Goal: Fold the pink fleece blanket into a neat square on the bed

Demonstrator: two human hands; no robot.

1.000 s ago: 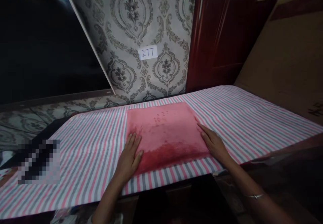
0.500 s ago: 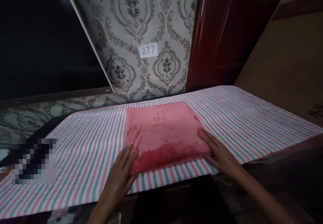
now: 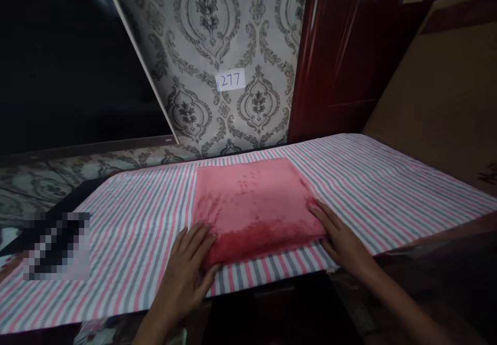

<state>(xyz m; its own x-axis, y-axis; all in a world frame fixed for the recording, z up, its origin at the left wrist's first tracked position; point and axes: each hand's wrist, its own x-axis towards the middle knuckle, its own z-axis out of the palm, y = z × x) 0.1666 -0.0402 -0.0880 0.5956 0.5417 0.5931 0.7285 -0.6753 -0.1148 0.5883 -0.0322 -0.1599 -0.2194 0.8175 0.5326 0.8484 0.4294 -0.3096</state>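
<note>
A pink plush rectangle [image 3: 256,195] lies flat; whether it is a cushion or a folded blanket I cannot tell. Darker red patches mark its pile, mostly along the near edge. My left hand [image 3: 190,267] rests at its near left corner, fingers stretched out over the edge and thumb apart. At the near right corner, my right hand [image 3: 344,241] has its extended fingers on the side edge, its thumb partly hidden. Neither hand is closed round the plush piece. Beneath it spreads a striped cloth [image 3: 135,231] in pink, grey and white.
Behind the table stand a dark screen [image 3: 77,65] at left and patterned wallpaper [image 3: 258,49] with a paper label [image 3: 231,79] reading 277. A dark red door [image 3: 337,60] and a large cardboard box [image 3: 438,91] bound the right side. Something at left is pixelated.
The camera view has shifted slightly. My left hand's fingers and thumb are spread a little wider at the corner. The plush piece stays in about the same place.
</note>
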